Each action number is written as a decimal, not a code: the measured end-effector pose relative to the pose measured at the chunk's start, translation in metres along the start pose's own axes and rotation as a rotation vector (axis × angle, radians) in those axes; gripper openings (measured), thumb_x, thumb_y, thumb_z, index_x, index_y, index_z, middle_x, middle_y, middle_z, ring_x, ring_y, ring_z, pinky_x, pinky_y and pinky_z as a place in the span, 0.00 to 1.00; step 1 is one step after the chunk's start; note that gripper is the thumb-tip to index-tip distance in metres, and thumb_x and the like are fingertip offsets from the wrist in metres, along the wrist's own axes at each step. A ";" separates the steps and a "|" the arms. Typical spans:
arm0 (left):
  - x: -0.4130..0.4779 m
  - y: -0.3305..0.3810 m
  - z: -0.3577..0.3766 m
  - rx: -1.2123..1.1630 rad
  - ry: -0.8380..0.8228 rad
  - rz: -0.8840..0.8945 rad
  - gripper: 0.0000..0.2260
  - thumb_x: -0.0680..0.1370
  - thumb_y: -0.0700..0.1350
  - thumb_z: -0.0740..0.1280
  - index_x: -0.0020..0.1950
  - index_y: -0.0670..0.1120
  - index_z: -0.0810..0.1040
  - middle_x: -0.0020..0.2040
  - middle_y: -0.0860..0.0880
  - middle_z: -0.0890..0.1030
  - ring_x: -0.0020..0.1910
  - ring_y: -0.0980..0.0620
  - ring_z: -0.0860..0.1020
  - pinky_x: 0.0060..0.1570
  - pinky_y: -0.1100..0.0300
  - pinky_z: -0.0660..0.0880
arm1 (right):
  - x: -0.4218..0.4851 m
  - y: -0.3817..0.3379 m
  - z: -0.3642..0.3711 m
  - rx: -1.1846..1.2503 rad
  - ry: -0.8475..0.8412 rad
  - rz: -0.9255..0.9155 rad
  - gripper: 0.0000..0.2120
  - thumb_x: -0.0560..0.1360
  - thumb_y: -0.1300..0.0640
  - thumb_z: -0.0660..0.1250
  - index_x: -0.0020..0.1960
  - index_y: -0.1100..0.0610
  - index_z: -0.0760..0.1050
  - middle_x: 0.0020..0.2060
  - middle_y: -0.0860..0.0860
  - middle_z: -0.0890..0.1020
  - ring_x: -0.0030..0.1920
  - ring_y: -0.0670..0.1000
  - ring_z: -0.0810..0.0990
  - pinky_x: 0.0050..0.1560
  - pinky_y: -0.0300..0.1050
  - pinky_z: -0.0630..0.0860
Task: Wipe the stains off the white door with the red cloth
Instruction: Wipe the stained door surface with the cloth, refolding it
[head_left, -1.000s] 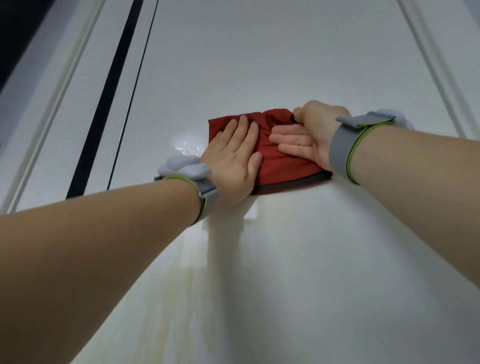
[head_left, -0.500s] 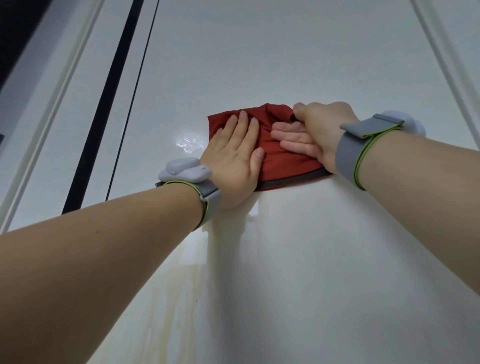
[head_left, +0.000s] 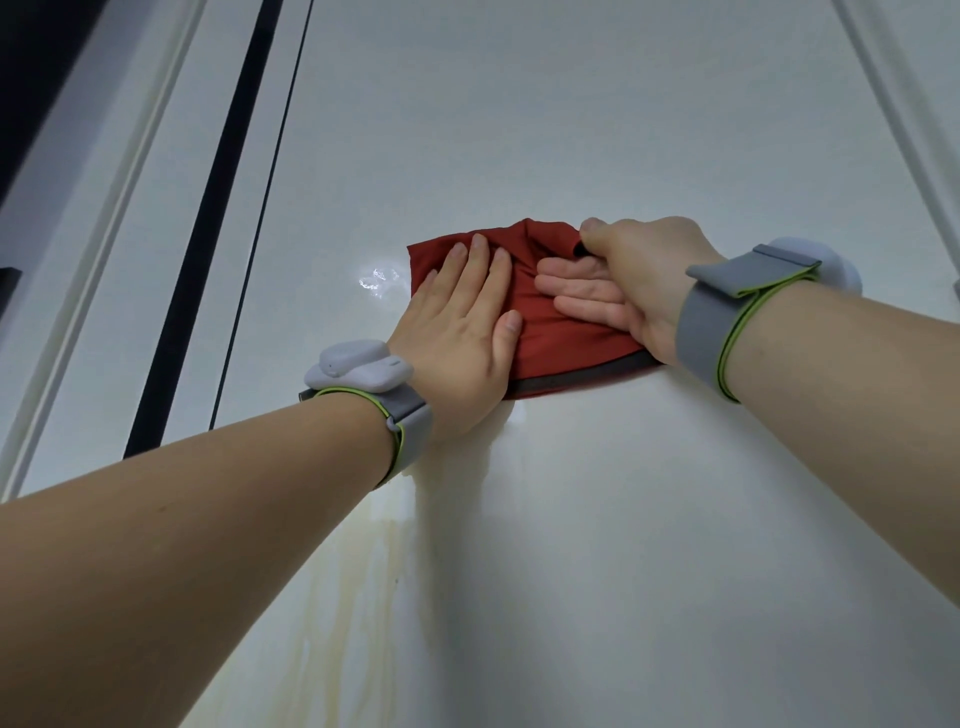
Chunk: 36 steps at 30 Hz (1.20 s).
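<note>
The red cloth (head_left: 563, 332) lies pressed against the white door (head_left: 597, 130), bunched along its top edge. My left hand (head_left: 462, 332) presses flat on the cloth's left part with straight fingers. My right hand (head_left: 634, 280) lies across the cloth's right part; its thumb curls over the bunched top edge and pinches it against the fingers. Yellowish stain streaks (head_left: 353, 597) run down the door below my left wrist. A small wet glint (head_left: 379, 283) shows just left of the cloth.
A black vertical strip (head_left: 208, 228) and a thin dark line run down the left of the door, beside a white frame moulding (head_left: 104, 218). Another moulding (head_left: 904, 119) runs down the right. Grey bands with white pods sit on both wrists.
Both hands and the cloth have barely shifted on the door. The cloth's top edge is bunched a little more under my right thumb.
</note>
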<state>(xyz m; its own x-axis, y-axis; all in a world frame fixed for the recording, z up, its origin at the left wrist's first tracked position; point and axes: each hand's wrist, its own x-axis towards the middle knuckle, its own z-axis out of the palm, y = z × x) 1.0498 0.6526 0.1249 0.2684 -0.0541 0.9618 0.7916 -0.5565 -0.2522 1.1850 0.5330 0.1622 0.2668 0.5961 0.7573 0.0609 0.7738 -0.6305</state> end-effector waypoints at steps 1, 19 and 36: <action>-0.003 0.001 0.001 0.000 -0.008 0.001 0.35 0.80 0.59 0.38 0.84 0.45 0.54 0.85 0.44 0.53 0.84 0.44 0.52 0.81 0.50 0.48 | -0.003 0.003 -0.002 0.003 -0.004 0.001 0.04 0.84 0.58 0.60 0.56 0.59 0.70 0.40 0.57 0.86 0.40 0.51 0.88 0.41 0.44 0.85; -0.082 0.018 0.003 -0.008 -0.044 -0.014 0.32 0.82 0.57 0.41 0.84 0.44 0.55 0.84 0.44 0.53 0.84 0.44 0.51 0.81 0.51 0.47 | -0.057 0.049 -0.008 0.018 -0.009 0.085 0.09 0.84 0.55 0.61 0.49 0.60 0.70 0.41 0.57 0.87 0.41 0.49 0.88 0.41 0.42 0.85; -0.217 0.052 0.015 -0.022 -0.030 0.061 0.27 0.86 0.51 0.49 0.83 0.40 0.56 0.83 0.39 0.56 0.83 0.40 0.53 0.82 0.46 0.50 | -0.161 0.132 -0.040 0.099 0.008 0.197 0.12 0.84 0.55 0.63 0.49 0.65 0.72 0.39 0.59 0.88 0.42 0.53 0.89 0.44 0.45 0.85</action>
<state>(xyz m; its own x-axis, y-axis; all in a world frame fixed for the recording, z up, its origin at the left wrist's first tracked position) 1.0408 0.6481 -0.0981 0.3324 -0.0644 0.9409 0.7610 -0.5711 -0.3079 1.1882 0.5301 -0.0499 0.2718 0.7362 0.6198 -0.0874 0.6603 -0.7459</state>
